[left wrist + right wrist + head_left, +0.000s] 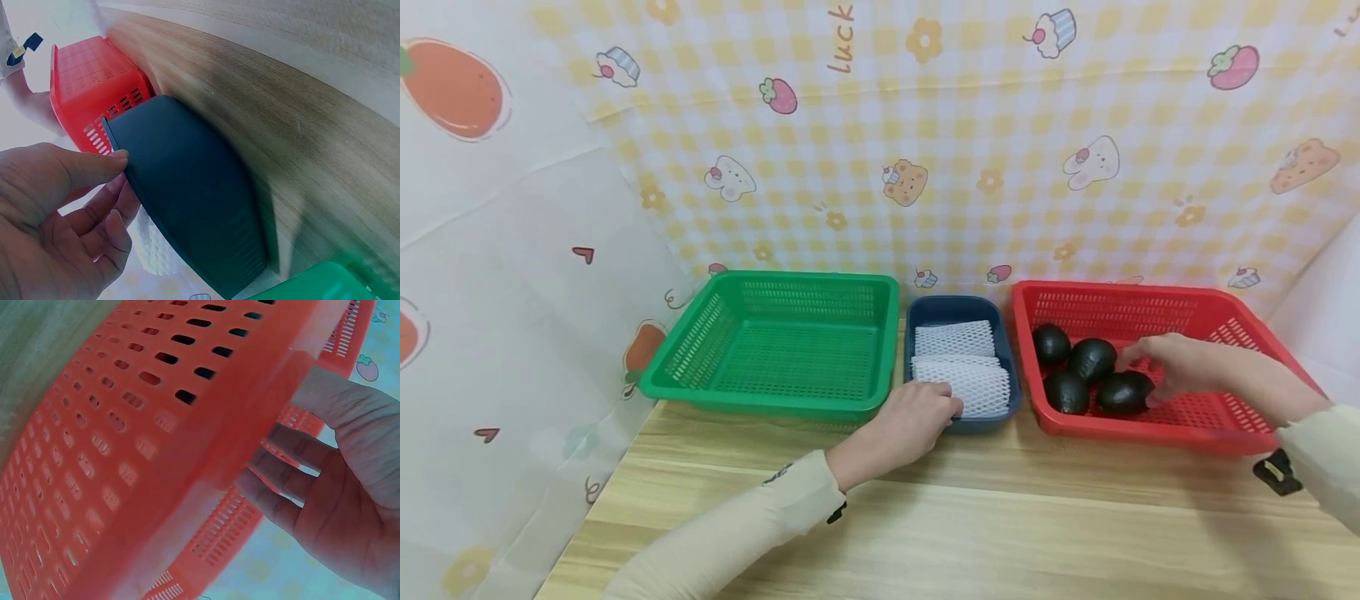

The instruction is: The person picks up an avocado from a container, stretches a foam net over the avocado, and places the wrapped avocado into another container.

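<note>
My left hand point(920, 414) rests at the near left rim of a small dark blue bin point(961, 425). In the left wrist view its thumb touches the rim and the other fingers are loosely curled, some tips hidden behind the bin. White foam net sleeves point(962, 387) lie inside, right by those fingers. Over at the red basket point(1157, 437), my right hand point(1183, 367) reaches in with thumb and fingers spread beside a dark avocado point(1124, 392). Several more avocados point(1093, 360) lie to its left. The basket wall hides the right fingertips in the right wrist view.
A green basket point(767, 407) with slotted walls stands left of the blue bin. All three containers sit in a row on a wooden table point(985, 517). Behind them hangs a checked, patterned cloth point(985, 125); another pale cloth point(535, 275) hangs at the left.
</note>
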`<state>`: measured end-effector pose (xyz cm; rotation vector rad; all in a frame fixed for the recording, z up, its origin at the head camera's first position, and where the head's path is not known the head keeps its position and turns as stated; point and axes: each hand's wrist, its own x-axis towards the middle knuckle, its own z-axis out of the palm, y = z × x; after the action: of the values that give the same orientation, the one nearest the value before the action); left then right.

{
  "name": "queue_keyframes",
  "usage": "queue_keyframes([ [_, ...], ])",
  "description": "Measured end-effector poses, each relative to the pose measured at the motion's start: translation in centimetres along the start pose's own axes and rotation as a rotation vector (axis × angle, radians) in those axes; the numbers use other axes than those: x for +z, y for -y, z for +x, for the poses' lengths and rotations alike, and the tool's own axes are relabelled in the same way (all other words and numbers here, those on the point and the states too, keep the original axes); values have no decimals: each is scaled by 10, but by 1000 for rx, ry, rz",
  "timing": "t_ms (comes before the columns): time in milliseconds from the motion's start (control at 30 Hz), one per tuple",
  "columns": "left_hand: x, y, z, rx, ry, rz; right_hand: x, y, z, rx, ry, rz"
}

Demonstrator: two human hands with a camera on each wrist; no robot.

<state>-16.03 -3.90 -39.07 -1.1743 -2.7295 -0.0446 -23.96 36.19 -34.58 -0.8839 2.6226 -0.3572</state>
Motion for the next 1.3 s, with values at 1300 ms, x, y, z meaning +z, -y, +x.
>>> queue_keyframes([
  [1300,1,0,-1,3,-11,19,3,-2,14,82,119,26],
])
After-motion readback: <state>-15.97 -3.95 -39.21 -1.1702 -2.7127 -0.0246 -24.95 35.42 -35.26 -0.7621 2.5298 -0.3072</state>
